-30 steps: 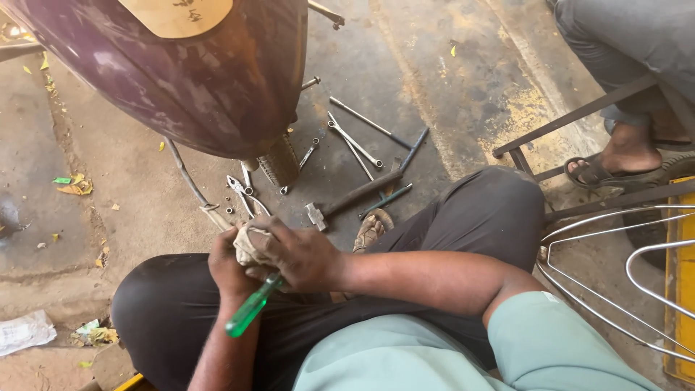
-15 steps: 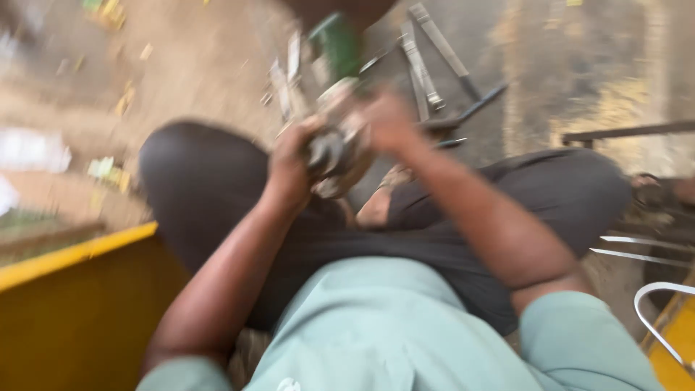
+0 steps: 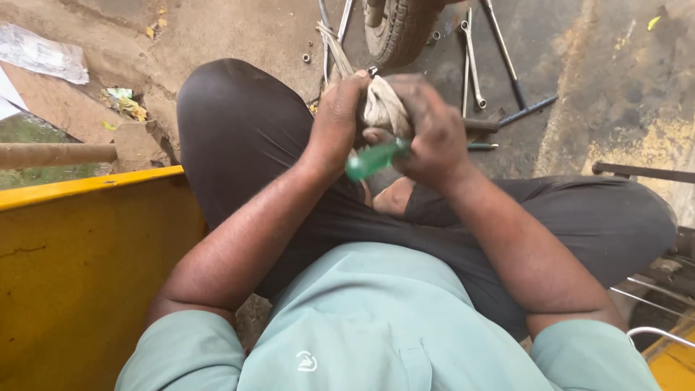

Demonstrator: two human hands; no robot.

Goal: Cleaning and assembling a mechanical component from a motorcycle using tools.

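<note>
Your view has steadied since the blur. Your left hand (image 3: 337, 119) clamps the dirty rag (image 3: 384, 108); your right hand (image 3: 427, 134) grips rag and green-handled screwdriver (image 3: 375, 159) above your lap. That handle could slip onto the floor.

A translucent green screwdriver handle (image 3: 374, 158), an off-white rag (image 3: 384, 108), a yellow panel (image 3: 79, 268), dark grey trousers (image 3: 239, 137)
</note>
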